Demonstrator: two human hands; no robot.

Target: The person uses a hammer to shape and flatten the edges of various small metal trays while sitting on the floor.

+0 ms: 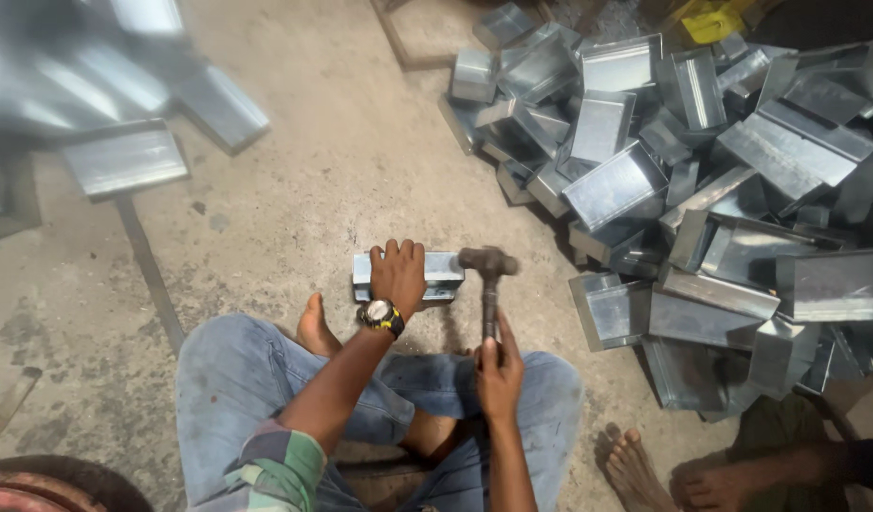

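Observation:
My left hand [397, 274], with a watch on the wrist, presses down on a small folded sheet-metal box piece [443, 268] lying on the concrete floor in front of my knees. In my right hand [498, 376] I grip the handle of a hammer [487, 275], fingers closed round it. The hammer's dark head hovers just right of the metal piece, close to its right end. My bare foot [316, 327] rests beside the piece on the left.
A large heap of similar shiny metal box pieces [702, 171] fills the right side. A few more metal pieces [123, 159] lie at the upper left. Another person's bare feet [645, 466] show at the lower right. A floor joint [150, 270] runs at the left.

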